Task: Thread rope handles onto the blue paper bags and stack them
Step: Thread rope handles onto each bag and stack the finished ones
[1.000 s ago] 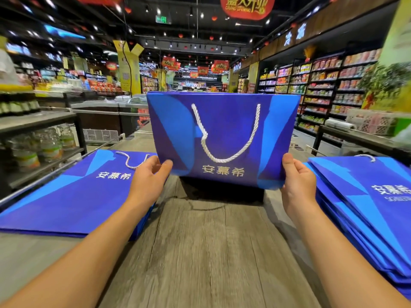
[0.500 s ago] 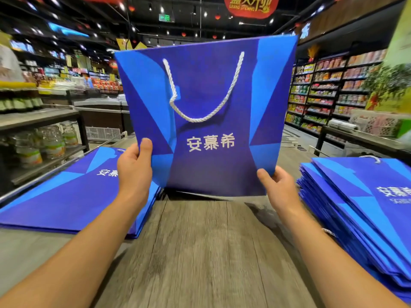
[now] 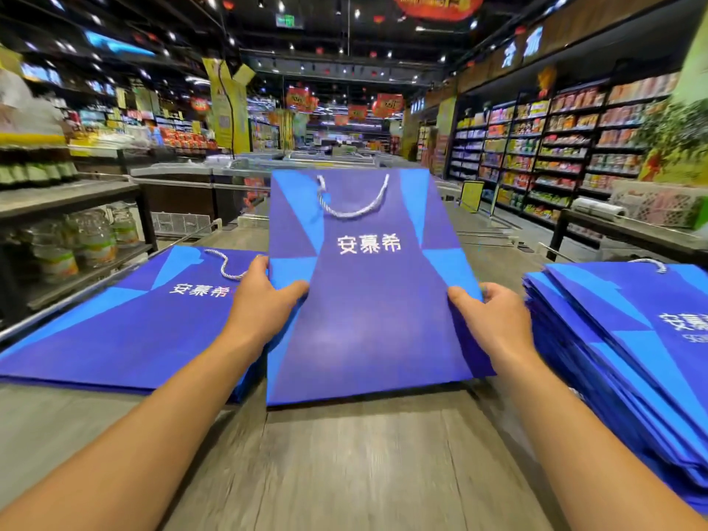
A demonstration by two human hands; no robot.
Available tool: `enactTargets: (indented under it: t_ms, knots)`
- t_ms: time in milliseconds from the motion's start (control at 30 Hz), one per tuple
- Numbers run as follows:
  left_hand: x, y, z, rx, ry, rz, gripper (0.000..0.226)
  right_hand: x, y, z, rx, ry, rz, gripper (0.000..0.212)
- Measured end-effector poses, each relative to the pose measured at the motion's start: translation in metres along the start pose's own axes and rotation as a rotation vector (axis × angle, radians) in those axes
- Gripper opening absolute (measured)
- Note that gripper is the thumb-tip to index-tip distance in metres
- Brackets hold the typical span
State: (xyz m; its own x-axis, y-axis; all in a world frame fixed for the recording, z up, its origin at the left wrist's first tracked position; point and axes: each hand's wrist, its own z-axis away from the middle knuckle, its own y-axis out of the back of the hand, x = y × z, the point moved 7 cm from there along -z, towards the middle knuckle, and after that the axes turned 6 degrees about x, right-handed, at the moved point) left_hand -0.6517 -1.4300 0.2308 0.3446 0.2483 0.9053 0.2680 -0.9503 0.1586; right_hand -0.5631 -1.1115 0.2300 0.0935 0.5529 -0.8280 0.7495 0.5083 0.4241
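A flat blue paper bag point(image 3: 367, 300) with white characters and a white rope handle point(image 3: 352, 203) lies tilted in front of me, its bottom edge near the wooden table. My left hand point(image 3: 264, 300) grips its left edge, thumb on top. My right hand point(image 3: 494, 320) grips its right edge the same way. A low stack of blue bags point(image 3: 126, 323) with a rope handle showing lies on the left. A thick stack of blue bags point(image 3: 628, 362) sits on the right.
The wooden table point(image 3: 344, 465) stretches toward me below the bag. A shelf with jars point(image 3: 76, 243) stands at the left. Freezer cabinets point(image 3: 214, 185) lie behind, and store shelves point(image 3: 555, 155) line the right aisle. A dark side table point(image 3: 632, 235) is at the right.
The bag was held upright and high half a second ago; it has now come down and tipped back flat toward the table. Both hands still hold its side edges.
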Motion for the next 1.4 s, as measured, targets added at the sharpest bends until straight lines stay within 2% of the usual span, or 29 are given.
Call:
enactTargets:
  t_ms: [33,100,133,200,267,333,433,567,633,733,933,1067,1200,1333,1400]
  knots:
    - [-0.003,-0.001,0.0,-0.016,0.016,-0.044,0.027,0.002,-0.002,0.0,-0.028,0.003,0.106,0.028]
    - [-0.008,-0.005,0.002,-0.098,0.076,-0.112,0.027,0.004,-0.007,-0.001,-0.076,0.046,0.254,0.058]
    - [-0.011,-0.008,0.003,-0.164,0.114,-0.15,0.028,0.004,-0.01,-0.001,-0.085,0.077,0.295,0.065]
    - [-0.015,-0.017,0.012,-0.326,0.125,-0.386,0.029,0.001,-0.018,0.002,-0.126,0.139,0.335,0.065]
    - [-0.013,-0.026,0.023,-0.452,0.002,-0.764,0.046,0.0,-0.032,0.009,-0.227,0.193,0.331,0.06]
    - [-0.008,-0.036,0.029,-0.474,-0.154,-0.945,0.068,0.002,-0.05,0.02,-0.4,0.212,0.361,0.058]
    - [-0.001,-0.051,0.041,-0.534,-0.294,-0.872,0.072,0.01,-0.076,0.037,-0.63,0.318,0.587,0.058]
    - [0.003,-0.078,0.064,-0.691,-0.458,-0.857,0.064,0.003,-0.086,0.047,-0.692,0.44,0.606,0.056]
    - [-0.005,-0.088,0.071,-0.772,-0.483,-0.938,0.065,0.0,-0.088,0.052,-0.715,0.475,0.608,0.055]
    - [-0.022,-0.093,0.071,-0.859,-0.402,-1.058,0.07,0.006,-0.093,0.054,-0.749,0.46,0.673,0.058]
    - [-0.03,-0.088,0.072,-0.875,-0.275,-1.12,0.076,0.024,-0.086,0.044,-0.766,0.242,0.809,0.064]
    - [-0.032,-0.088,0.072,-0.876,-0.268,-1.131,0.077,0.047,-0.062,0.022,-0.697,0.092,0.876,0.069]
    - [-0.034,-0.082,0.068,-0.821,-0.229,-1.147,0.085,0.058,-0.05,0.017,-0.651,0.021,0.867,0.071]
    - [-0.036,-0.076,0.066,-0.741,-0.157,-1.162,0.096,0.056,-0.044,0.014,-0.534,-0.082,0.807,0.081]
    - [-0.034,-0.077,0.065,-0.715,-0.181,-1.127,0.094,0.051,-0.046,0.011,-0.497,-0.057,0.744,0.069]
